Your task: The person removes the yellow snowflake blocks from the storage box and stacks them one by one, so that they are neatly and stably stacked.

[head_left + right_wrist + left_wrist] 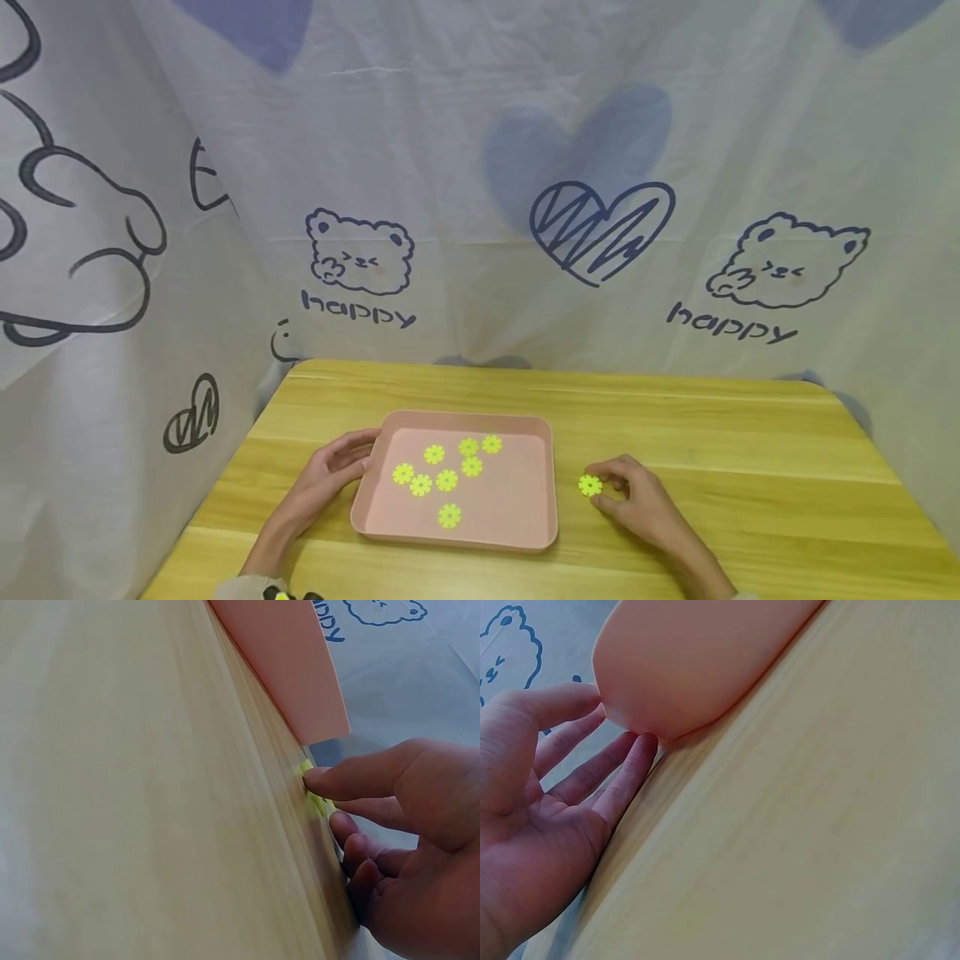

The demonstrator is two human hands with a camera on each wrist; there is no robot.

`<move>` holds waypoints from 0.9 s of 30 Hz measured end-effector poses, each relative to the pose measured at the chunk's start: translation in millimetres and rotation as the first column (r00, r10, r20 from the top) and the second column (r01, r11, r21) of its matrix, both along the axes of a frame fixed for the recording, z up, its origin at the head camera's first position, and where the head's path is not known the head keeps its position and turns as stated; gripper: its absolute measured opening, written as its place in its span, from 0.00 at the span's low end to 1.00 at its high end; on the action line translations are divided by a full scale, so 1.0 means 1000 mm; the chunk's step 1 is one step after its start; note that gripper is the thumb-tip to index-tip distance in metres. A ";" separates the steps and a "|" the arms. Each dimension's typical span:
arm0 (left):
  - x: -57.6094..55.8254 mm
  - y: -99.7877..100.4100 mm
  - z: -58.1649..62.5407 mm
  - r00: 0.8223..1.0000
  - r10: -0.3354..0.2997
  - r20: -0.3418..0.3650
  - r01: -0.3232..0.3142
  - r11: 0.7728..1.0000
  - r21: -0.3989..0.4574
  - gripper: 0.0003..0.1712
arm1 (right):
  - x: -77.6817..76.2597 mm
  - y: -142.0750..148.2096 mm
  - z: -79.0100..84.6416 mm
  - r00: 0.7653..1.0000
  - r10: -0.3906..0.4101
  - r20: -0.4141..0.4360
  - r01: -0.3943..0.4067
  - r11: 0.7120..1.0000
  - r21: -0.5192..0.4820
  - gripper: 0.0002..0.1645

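A shallow pink tray (517, 500) lies on the table, with several yellow notched interlocking discs (447, 480) spread in it, mostly in its left and far part. At the tray's left side is my left hand (326, 479). Its thumb and fingertips touch the outside of the wall near a corner in the left wrist view, the fingers nearly straight. To the right of the tray, my right hand (637, 504) pinches one yellow disc (590, 485) between thumb and index finger. In the right wrist view that disc (318, 801) is partly hidden, close to the tabletop; whether it touches the wood I cannot tell.
The wooden table (787, 467) reaches past the tray on all sides. Behind it and on the left hangs a pale cloth (465, 167) printed with hearts, bears and the word "happy". Its lower part meets the table's back edge.
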State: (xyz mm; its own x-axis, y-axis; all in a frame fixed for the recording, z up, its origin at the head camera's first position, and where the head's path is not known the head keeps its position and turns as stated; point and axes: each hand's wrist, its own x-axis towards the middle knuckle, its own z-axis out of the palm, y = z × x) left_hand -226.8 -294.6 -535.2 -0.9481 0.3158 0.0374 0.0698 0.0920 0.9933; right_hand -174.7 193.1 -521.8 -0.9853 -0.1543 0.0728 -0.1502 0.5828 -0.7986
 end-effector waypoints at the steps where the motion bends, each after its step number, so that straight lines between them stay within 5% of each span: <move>1: 0.000 0.000 0.000 1.000 0.000 0.000 0.000 1.000 -0.002 0.29 | 0.000 0.000 0.000 1.000 0.001 0.000 -0.001 1.000 0.002 0.21; 27: 0.000 0.000 0.000 1.000 0.005 0.003 -0.005 1.000 -0.009 0.28 | -0.001 0.001 -0.001 1.000 0.000 0.015 0.000 1.000 0.012 0.20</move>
